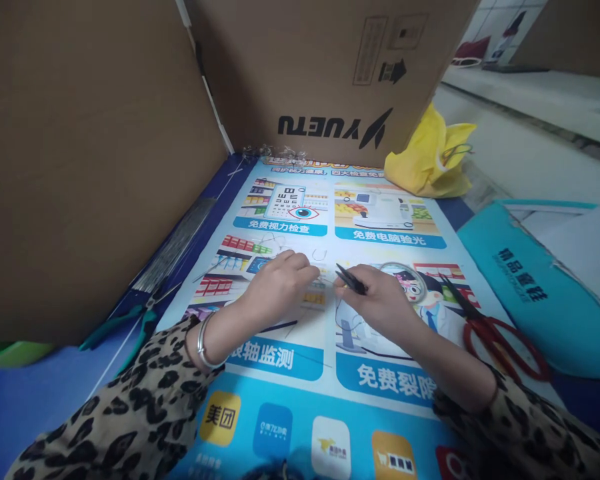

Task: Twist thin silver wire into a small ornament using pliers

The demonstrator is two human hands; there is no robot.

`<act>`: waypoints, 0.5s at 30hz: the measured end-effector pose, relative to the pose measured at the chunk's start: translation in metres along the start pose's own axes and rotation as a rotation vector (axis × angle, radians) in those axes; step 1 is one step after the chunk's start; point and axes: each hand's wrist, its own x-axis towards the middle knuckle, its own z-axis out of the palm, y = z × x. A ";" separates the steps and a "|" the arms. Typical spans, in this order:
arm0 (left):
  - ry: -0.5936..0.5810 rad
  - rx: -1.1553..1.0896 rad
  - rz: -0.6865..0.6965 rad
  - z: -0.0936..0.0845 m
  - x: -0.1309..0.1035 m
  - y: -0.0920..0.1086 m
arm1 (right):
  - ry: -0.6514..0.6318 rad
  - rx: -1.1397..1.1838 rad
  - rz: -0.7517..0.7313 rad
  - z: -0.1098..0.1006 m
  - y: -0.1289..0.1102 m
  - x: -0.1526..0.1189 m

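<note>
My left hand (285,283) is closed in a pinch above the printed poster (330,257), a silver bangle on its wrist. A thin wire (325,279) shows at its fingertips and runs toward my right hand. In my right hand (377,297) is a pair of black tweezers (351,279), its pointed tips aimed at the left hand. Most of the tool is hidden by the fingers. Short bent wire pieces (319,255) lie on the poster just past the left hand. Close behind the right hand rests a wire coil (420,277).
Red-handled scissors (500,340) lie at right beside a turquoise box (545,280). Teal-handled pliers (137,327) and a bundle of straight wires (177,243) lie left. Cardboard (325,73) walls the back and left. A yellow bag (425,160) stands back right, small wire pieces (280,155) at the back.
</note>
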 end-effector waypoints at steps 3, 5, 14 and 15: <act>0.047 -0.283 -0.175 0.000 0.003 0.002 | 0.022 0.225 0.122 0.001 -0.001 -0.002; 0.049 -0.529 -0.314 -0.001 0.005 0.006 | 0.025 0.397 0.204 0.003 -0.002 -0.003; 0.071 -1.567 -0.862 0.005 0.008 0.030 | 0.058 1.096 0.393 0.017 -0.011 -0.009; 0.082 -1.609 -0.870 0.007 0.007 0.032 | 0.053 1.125 0.406 0.019 -0.011 -0.010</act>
